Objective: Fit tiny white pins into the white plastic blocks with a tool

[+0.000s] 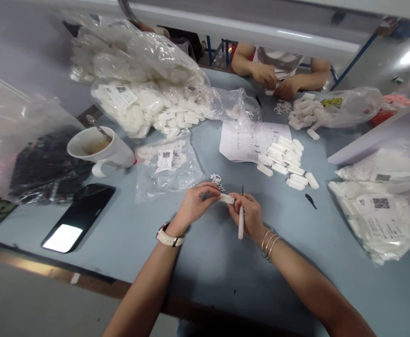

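My left hand [196,203] pinches one end of a white plastic block [227,199] with rows of small holes, which looks like a connector housing. At its other end are the fingertips of my right hand [250,214]. That hand also grips a slim tool with a white handle [240,224] and a thin dark tip pointing away from me. Just beyond the block lies a small heap of tiny white pieces [216,179]. Farther right, several similar white blocks [284,157] are piled on the blue table [205,262].
A printed sheet [240,142] lies behind the pile. Clear bags of white parts [138,110] fill the back left; more bags [380,215] sit at right. A mug with a spoon [117,152] and a phone [96,201] are at left. Across the table, another person's hands [266,76] handle a small white part.
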`<state>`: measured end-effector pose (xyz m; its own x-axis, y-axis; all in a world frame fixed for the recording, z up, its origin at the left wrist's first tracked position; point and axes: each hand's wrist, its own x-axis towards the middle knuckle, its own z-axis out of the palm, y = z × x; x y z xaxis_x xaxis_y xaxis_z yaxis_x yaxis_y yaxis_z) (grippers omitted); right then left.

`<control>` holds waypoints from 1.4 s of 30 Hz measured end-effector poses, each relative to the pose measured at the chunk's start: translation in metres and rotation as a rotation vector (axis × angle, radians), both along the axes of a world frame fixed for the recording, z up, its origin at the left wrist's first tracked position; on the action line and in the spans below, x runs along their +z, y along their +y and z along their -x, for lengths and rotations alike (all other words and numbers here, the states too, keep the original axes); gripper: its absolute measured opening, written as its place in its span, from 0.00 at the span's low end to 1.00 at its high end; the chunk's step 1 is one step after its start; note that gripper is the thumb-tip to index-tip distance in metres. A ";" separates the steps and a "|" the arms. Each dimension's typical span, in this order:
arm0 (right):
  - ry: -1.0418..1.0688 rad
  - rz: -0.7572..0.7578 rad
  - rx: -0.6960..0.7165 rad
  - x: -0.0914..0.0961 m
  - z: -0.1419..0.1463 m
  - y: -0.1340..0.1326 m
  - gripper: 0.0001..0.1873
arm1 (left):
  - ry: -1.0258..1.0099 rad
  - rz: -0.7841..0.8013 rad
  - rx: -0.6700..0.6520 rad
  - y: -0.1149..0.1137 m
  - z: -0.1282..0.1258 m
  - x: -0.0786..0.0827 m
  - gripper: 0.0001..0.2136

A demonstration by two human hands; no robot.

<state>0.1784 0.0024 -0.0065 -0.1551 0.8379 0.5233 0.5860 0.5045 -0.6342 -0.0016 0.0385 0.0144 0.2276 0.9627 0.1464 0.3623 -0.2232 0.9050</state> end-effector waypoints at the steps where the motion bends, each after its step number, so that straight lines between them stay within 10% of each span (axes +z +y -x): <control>1: -0.001 -0.011 -0.003 0.000 0.000 0.000 0.04 | -0.002 -0.002 -0.010 0.000 0.000 0.000 0.05; 30: 0.089 -0.016 0.027 -0.016 -0.001 0.001 0.09 | -0.257 0.446 -0.113 -0.003 -0.002 0.003 0.12; 42: 0.205 0.203 -0.067 0.000 -0.001 -0.002 0.12 | 0.137 0.001 0.174 0.004 0.001 -0.012 0.08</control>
